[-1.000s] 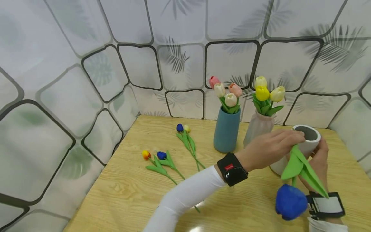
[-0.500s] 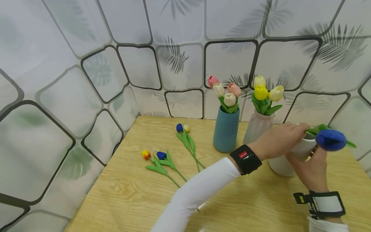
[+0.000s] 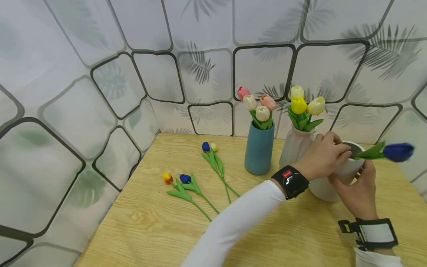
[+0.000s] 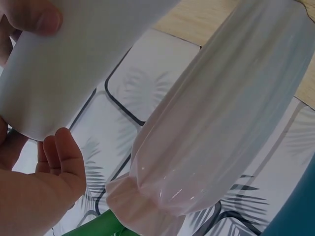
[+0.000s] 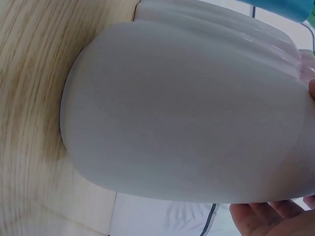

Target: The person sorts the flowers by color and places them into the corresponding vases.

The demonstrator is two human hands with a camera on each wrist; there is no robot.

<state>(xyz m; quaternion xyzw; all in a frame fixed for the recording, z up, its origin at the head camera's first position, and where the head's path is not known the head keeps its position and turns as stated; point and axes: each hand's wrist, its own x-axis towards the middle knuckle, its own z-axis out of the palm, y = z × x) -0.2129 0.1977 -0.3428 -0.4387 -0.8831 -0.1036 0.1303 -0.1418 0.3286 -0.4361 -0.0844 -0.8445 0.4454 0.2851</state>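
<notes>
The left hand [image 3: 321, 157], curled fingers pinching a blue tulip [image 3: 398, 152] at the rim of a white vase [image 5: 182, 113], partly blocks the pink vase [image 4: 202, 123] beside them; 4 loose tulips [image 3: 185, 178] lie farther left. The right hand [image 3: 360, 196] wraps the white vase. Only the head view shows the blue tulip.

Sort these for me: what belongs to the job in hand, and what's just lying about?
In the job:
smooth white vase, gripped by the right hand
blue tulip with green leaves, held by the left hand

Seemingly just there:
two loose blue tulips
pale yellow tulip
orange-red tulip
teal cylindrical vase with pink and white tulips
pale pink pleated vase with yellow tulips
</notes>
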